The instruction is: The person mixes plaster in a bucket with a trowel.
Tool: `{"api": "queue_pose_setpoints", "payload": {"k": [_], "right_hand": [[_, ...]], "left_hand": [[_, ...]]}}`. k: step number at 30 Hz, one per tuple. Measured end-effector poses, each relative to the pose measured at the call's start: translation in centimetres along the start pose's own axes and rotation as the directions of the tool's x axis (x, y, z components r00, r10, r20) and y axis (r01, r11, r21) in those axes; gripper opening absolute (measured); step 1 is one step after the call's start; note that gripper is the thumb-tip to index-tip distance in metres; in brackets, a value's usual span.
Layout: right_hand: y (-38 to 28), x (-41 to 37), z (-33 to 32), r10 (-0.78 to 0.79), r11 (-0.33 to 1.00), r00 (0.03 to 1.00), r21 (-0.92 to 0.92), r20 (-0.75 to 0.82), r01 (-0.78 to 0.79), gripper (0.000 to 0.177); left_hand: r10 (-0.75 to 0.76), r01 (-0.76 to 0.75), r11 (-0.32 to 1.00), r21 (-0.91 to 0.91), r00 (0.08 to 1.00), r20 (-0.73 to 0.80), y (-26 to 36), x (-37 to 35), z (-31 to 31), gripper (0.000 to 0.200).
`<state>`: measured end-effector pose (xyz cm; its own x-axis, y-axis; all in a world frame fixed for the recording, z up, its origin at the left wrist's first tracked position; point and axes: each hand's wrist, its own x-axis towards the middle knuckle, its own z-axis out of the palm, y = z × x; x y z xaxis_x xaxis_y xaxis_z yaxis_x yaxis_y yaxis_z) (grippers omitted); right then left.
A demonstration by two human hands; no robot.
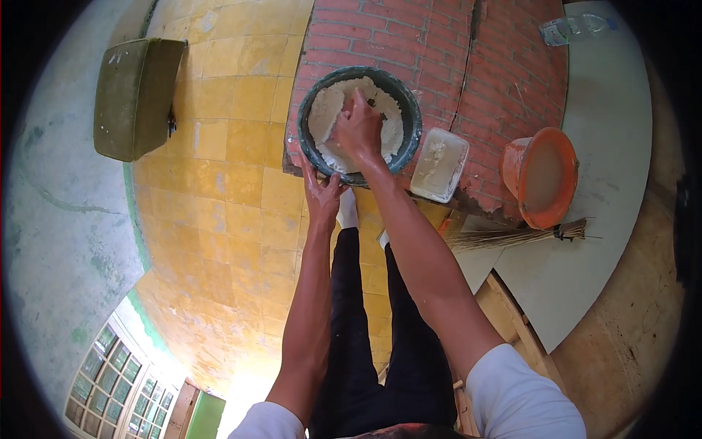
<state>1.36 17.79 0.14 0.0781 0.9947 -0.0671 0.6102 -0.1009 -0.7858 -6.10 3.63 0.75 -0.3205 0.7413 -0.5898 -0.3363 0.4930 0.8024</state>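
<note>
A dark green round basin (412, 110) stands on the red brick-patterned surface and contains a white, crumbly powdery mix (327, 110). My right hand (357, 130) reaches down into the basin. Its fingers are curled in the mix, and their tips are partly hidden. Beside the basin's near left side, my left hand (322, 192) grips the rim, with the thumb and fingers apart along the wall. To the right of the basin sits a white rectangular tub (439, 183) with pale, wet-looking contents and some lumps.
An orange bucket (514, 172) with cloudy liquid stands at the right, near a bundle of thin sticks (504, 238). A clear plastic bottle (578, 30) lies on a pale board (610, 132). An olive-green stool (131, 102) is on the left, by the yellow tiled floor (241, 146).
</note>
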Motion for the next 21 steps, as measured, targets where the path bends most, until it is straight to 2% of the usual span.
{"api": "queue_pose_setpoints", "payload": {"k": [1,3,7,9,13,15,19,21], "right_hand": [[0.0,0.0,-0.9,-0.003,1.0,1.0,-0.001,-0.001,0.003,0.016],[0.1,-0.3,-3.1,0.222,0.947,0.954,0.187,0.201,-0.26,0.021],[1.9,-0.9,-7.1,0.219,0.956,0.962,0.16,0.164,-0.245,0.027],[3.0,-1.0,-8.4,0.366,0.906,0.912,0.152,0.184,-0.394,0.032],[5.1,-1.3,-7.8,0.363,0.925,0.916,0.052,0.169,-0.376,0.039],[5.0,-1.0,-7.1,0.439,0.881,0.874,0.091,0.208,-0.464,0.038],[3.7,-1.1,-5.9,0.429,0.885,0.887,0.12,0.169,-0.45,0.042],[3.3,-1.0,-5.1,0.401,0.881,0.903,0.208,0.153,-0.426,0.04]], "left_hand": [[0.002,-0.002,1.0,-0.002,1.0,0.001,0.2,0.0,0.1,0.098],[-0.035,0.036,0.999,-0.029,0.999,0.013,0.7,0.0,-0.1,0.1],[-0.075,0.078,0.996,-0.033,0.995,0.067,1.0,0.5,-0.5,0.103],[-0.065,0.065,0.998,0.002,0.996,0.065,1.1,0.9,-0.4,0.106],[-0.056,0.055,0.998,0.03,0.997,0.052,1.6,0.9,0.0,0.108],[-0.054,0.051,0.997,0.061,0.998,0.044,1.8,0.7,0.1,0.108],[-0.049,0.046,0.998,0.052,0.996,0.073,1.8,0.7,0.0,0.108],[-0.05,0.046,0.998,0.048,0.995,0.081,1.7,0.8,-0.2,0.108]]}}
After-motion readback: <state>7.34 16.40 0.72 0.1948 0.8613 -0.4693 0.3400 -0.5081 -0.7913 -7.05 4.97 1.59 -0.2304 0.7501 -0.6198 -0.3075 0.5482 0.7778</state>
